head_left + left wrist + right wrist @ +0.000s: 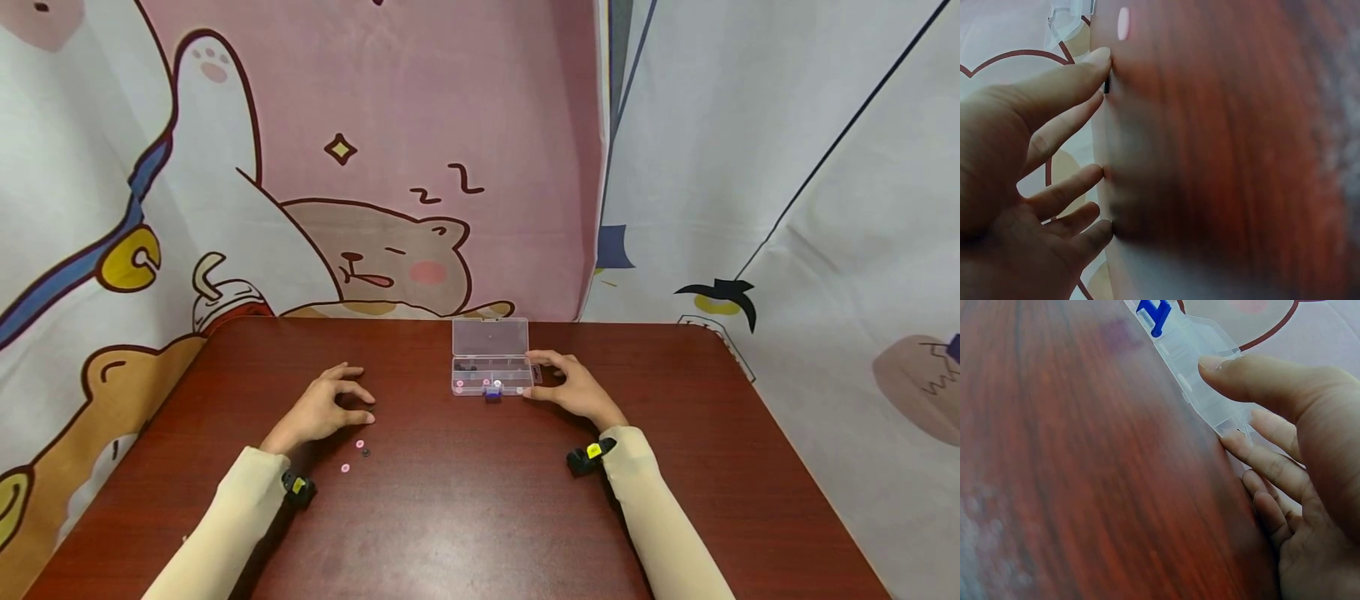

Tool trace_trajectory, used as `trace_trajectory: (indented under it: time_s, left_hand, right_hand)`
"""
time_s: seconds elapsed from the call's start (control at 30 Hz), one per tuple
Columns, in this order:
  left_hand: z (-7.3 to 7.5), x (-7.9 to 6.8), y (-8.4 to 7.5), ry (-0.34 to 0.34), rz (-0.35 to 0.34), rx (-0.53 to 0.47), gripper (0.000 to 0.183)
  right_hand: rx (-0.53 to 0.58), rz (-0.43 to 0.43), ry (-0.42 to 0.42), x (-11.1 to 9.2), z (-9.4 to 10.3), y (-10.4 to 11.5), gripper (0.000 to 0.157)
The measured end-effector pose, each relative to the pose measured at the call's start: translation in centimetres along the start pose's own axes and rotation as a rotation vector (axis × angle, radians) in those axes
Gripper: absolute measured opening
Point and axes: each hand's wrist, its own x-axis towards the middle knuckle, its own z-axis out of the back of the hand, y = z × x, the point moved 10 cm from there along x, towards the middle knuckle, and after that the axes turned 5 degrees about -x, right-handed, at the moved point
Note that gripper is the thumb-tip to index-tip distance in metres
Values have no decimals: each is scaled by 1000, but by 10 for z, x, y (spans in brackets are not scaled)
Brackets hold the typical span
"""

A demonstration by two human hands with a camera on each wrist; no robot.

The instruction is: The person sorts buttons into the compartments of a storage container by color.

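Note:
My left hand (322,407) is low over the left part of the table, palm facing right. Its thumb and forefinger tips come close together around a small black bead (1107,84); the other fingers are spread. Near that hand lie two pink beads (360,444) and another black bead (365,453). A clear plastic compartment box (480,388) stands at the far middle, lid (490,337) raised. Pink and dark beads sit in its compartments, and a blue latch (492,397) is at the front. My right hand (576,391) holds the box's right end between thumb and fingers.
The brown wooden table (450,517) runs back to a cartoon-printed cloth (480,125). The box stands close to the table's far edge. Both wrists wear small black cameras (298,489).

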Motion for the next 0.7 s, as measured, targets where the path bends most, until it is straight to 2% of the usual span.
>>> trace_trajectory:
  time_s: [0.47,0.7]
  left_hand:
    - [1,2,-2,-40,-2,-11,12]
    - [2,1,0,-46,17,-11,9]
  right_hand:
    - [1,4,-7,0,2,0,67]
    - [14,11,-3,0,0,1,66]
